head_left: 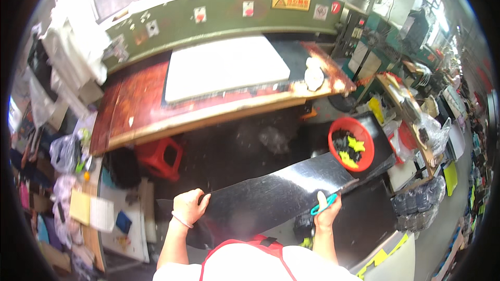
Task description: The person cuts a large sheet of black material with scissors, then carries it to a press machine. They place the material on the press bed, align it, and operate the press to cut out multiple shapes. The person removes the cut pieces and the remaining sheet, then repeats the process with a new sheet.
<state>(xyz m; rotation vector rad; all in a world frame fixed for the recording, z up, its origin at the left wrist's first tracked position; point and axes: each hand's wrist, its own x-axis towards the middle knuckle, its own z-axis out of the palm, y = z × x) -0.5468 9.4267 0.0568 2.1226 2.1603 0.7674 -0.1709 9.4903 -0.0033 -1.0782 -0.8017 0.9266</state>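
A long, glossy black sheet [276, 192] stretches across in front of me, rising toward the right. My left hand [190, 205] is closed on the sheet's left end, with the thumb on top. In my right hand [327, 216] is a pair of scissors with teal handles [324, 204], close to the sheet's near edge at its right end. The blades point away to the right along that edge, and I cannot tell whether they are open. Just beyond the sheet's right end stands a red basin [371, 151] holding black and yellow-green pieces [357, 144].
Ahead stands a reddish wooden table [140, 106] with a thick white slab [224, 67]. A red stool [161, 158] is beneath its left side. Clear-wrapped black bundles [421, 203] lie to the right, beside a crowded shelf [409, 119]. A side table [120, 239] stands at left.
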